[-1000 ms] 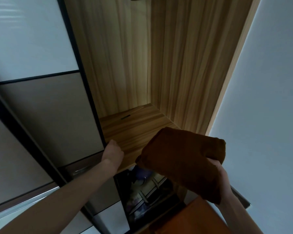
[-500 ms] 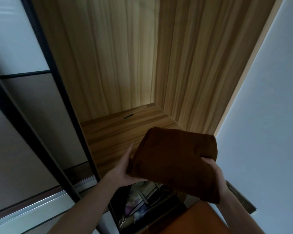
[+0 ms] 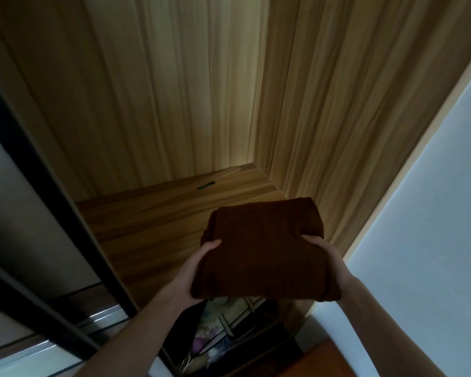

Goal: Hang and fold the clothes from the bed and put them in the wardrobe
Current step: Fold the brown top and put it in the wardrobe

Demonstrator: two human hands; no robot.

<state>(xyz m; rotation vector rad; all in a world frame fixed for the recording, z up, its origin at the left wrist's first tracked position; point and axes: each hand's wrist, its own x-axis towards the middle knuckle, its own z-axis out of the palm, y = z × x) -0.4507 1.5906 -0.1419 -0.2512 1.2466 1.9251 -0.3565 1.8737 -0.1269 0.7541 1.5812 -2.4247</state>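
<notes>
A folded dark brown garment (image 3: 264, 248) is held up at the front of a wooden wardrobe shelf (image 3: 158, 227). My left hand (image 3: 193, 270) grips its left side from below, thumb on top. My right hand (image 3: 329, 254) grips its right side. The garment's far end reaches over the shelf's front right part, next to the wardrobe's right wall (image 3: 351, 118). Whether it touches the shelf I cannot tell.
The sliding door with its dark frame (image 3: 38, 164) stands pushed to the left. Below the shelf, a lower compartment holds patterned fabric items (image 3: 223, 322). A white room wall (image 3: 433, 213) borders the wardrobe on the right. An orange-brown surface (image 3: 337, 363) shows at the bottom right.
My left hand left the sliding door, which slid further left, and took hold of the garment's left side. Both hands carried the garment forward over the shelf.
</notes>
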